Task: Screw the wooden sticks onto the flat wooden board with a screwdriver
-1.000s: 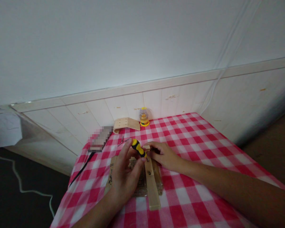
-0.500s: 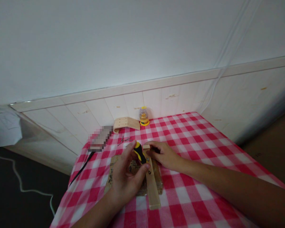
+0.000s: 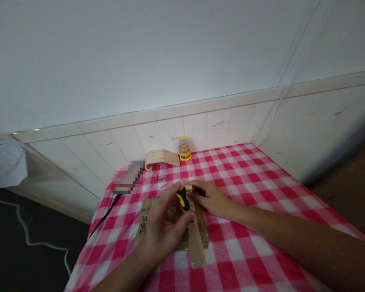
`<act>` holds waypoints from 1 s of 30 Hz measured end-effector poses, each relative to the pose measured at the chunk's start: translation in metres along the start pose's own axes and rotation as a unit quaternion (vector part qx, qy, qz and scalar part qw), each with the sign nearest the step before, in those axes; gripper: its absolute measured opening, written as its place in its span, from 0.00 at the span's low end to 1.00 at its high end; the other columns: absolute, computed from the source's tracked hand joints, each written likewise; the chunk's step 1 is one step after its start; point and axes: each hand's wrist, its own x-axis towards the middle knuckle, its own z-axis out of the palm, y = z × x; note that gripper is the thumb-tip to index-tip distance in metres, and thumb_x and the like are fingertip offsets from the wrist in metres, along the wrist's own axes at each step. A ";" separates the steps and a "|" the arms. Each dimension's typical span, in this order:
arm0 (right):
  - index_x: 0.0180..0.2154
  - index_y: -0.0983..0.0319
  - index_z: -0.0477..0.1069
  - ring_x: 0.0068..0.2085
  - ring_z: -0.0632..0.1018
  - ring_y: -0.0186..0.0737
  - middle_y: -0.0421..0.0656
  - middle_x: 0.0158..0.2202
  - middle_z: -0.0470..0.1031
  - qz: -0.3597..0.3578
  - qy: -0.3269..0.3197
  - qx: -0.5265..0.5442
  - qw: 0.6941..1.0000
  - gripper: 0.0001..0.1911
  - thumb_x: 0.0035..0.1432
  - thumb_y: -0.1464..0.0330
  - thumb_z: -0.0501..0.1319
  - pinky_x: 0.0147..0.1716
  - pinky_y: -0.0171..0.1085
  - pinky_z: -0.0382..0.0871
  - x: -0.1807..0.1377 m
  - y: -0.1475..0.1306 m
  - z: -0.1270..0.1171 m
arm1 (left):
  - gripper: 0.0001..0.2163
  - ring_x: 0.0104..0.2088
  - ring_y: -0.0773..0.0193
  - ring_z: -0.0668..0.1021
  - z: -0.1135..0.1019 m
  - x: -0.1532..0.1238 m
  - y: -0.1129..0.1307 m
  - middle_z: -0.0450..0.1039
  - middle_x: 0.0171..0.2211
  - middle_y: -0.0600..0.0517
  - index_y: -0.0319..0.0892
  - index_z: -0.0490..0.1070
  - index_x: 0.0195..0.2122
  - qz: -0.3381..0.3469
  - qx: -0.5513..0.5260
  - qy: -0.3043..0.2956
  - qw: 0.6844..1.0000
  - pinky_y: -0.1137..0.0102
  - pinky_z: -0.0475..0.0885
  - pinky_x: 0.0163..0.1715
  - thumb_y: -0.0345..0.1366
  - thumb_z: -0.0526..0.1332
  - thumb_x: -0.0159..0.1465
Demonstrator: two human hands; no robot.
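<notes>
My left hand (image 3: 164,227) is closed round a small black-and-yellow screwdriver (image 3: 183,197), its tip pointing down at a light wooden slat (image 3: 196,243). The slat lies lengthwise on a brown cardboard piece (image 3: 146,221) on the red-and-white checked tablecloth (image 3: 255,182). My right hand (image 3: 211,198) presses its curled fingers on the slat's far end, just right of the screwdriver. What lies under those fingers is hidden.
Several loose screws (image 3: 160,179) lie beyond my hands. A curved wooden piece with holes (image 3: 162,157) and a yellow screwdriver-bit holder (image 3: 184,149) stand by the white panelled wall. A blurred grey box (image 3: 128,177) with a black cable (image 3: 105,217) sits at the table's left edge.
The screwdriver has tilted more upright and shifted slightly right over the slat, my left hand turning with it. My right hand has stayed on the slat's far end.
</notes>
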 end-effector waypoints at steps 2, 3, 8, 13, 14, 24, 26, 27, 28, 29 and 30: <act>0.41 0.61 0.79 0.36 0.78 0.40 0.42 0.36 0.82 0.000 -0.001 0.001 1.000 0.08 0.63 0.69 0.61 0.37 0.36 0.71 0.000 -0.001 0.000 | 0.29 0.48 0.54 0.84 0.000 0.000 0.000 0.79 0.53 0.46 0.52 0.68 0.63 0.004 -0.005 0.001 1.000 0.62 0.82 0.46 0.38 0.73 0.61; 0.41 0.61 0.79 0.36 0.78 0.40 0.42 0.36 0.82 0.000 -0.002 0.002 1.000 0.08 0.63 0.69 0.61 0.37 0.36 0.71 0.000 -0.001 0.000 | 0.29 0.46 0.55 0.84 0.001 0.001 0.000 0.80 0.52 0.46 0.52 0.68 0.63 0.011 -0.007 0.002 1.000 0.63 0.82 0.44 0.39 0.73 0.61; 0.41 0.61 0.78 0.38 0.79 0.41 0.42 0.37 0.82 -0.004 -0.003 0.005 1.000 0.08 0.62 0.70 0.61 0.39 0.38 0.73 0.000 -0.001 0.000 | 0.29 0.33 0.64 0.82 0.002 0.005 0.004 0.81 0.42 0.51 0.54 0.68 0.63 0.055 0.007 0.008 0.998 0.70 0.81 0.35 0.41 0.73 0.62; 0.40 0.61 0.78 0.37 0.80 0.42 0.43 0.36 0.82 -0.006 -0.006 0.019 1.000 0.08 0.61 0.71 0.60 0.40 0.39 0.73 0.000 0.000 0.000 | 0.29 0.32 0.66 0.81 0.002 0.005 0.005 0.80 0.43 0.52 0.55 0.66 0.64 0.065 0.005 0.002 0.998 0.71 0.81 0.34 0.40 0.72 0.63; 0.39 0.61 0.78 0.38 0.80 0.42 0.43 0.37 0.82 -0.007 -0.007 0.021 1.000 0.07 0.61 0.71 0.61 0.40 0.39 0.73 0.000 0.000 0.000 | 0.29 0.32 0.66 0.81 0.002 0.004 0.004 0.79 0.43 0.52 0.55 0.66 0.64 0.065 0.002 0.000 0.998 0.71 0.81 0.34 0.39 0.71 0.64; 0.38 0.62 0.77 0.37 0.79 0.42 0.43 0.37 0.82 0.001 -0.009 0.022 1.000 0.06 0.62 0.70 0.61 0.40 0.39 0.72 0.000 -0.002 0.000 | 0.29 0.42 0.60 0.83 0.000 0.000 0.000 0.79 0.49 0.48 0.54 0.66 0.64 0.042 0.000 -0.017 0.999 0.67 0.81 0.43 0.35 0.71 0.63; 0.38 0.62 0.77 0.37 0.79 0.42 0.43 0.36 0.81 0.002 -0.008 0.019 1.000 0.06 0.61 0.71 0.61 0.40 0.39 0.72 0.000 -0.003 0.000 | 0.29 0.41 0.61 0.83 0.000 0.000 0.000 0.79 0.48 0.49 0.54 0.65 0.65 0.048 0.002 -0.015 0.999 0.68 0.81 0.43 0.35 0.71 0.63; 0.39 0.62 0.77 0.38 0.79 0.42 0.43 0.36 0.81 0.002 -0.007 0.017 1.000 0.06 0.61 0.71 0.61 0.40 0.39 0.72 -0.001 -0.003 -0.001 | 0.29 0.40 0.62 0.83 0.000 0.001 0.001 0.79 0.47 0.49 0.54 0.65 0.65 0.050 0.001 -0.016 0.999 0.69 0.80 0.42 0.35 0.70 0.64; 0.39 0.62 0.77 0.38 0.79 0.43 0.43 0.36 0.82 0.002 -0.007 0.016 1.000 0.07 0.61 0.71 0.61 0.40 0.40 0.72 0.000 -0.003 -0.001 | 0.29 0.39 0.62 0.83 0.000 0.001 0.001 0.79 0.46 0.50 0.54 0.65 0.65 0.053 0.000 -0.017 0.998 0.69 0.80 0.41 0.35 0.70 0.64; 0.39 0.62 0.77 0.38 0.79 0.43 0.44 0.37 0.82 0.002 -0.007 0.015 1.000 0.07 0.61 0.71 0.61 0.41 0.40 0.72 0.000 -0.003 -0.001 | 0.29 0.38 0.63 0.83 0.000 0.001 0.001 0.79 0.46 0.50 0.53 0.65 0.65 0.055 -0.001 -0.018 0.998 0.70 0.80 0.40 0.35 0.70 0.64; 0.39 0.63 0.77 0.38 0.79 0.43 0.44 0.36 0.82 0.002 -0.008 0.014 1.000 0.07 0.61 0.70 0.61 0.41 0.40 0.72 0.000 -0.002 -0.001 | 0.29 0.38 0.63 0.83 0.000 0.001 0.001 0.79 0.45 0.50 0.53 0.65 0.65 0.059 -0.001 -0.017 0.998 0.70 0.80 0.40 0.35 0.70 0.64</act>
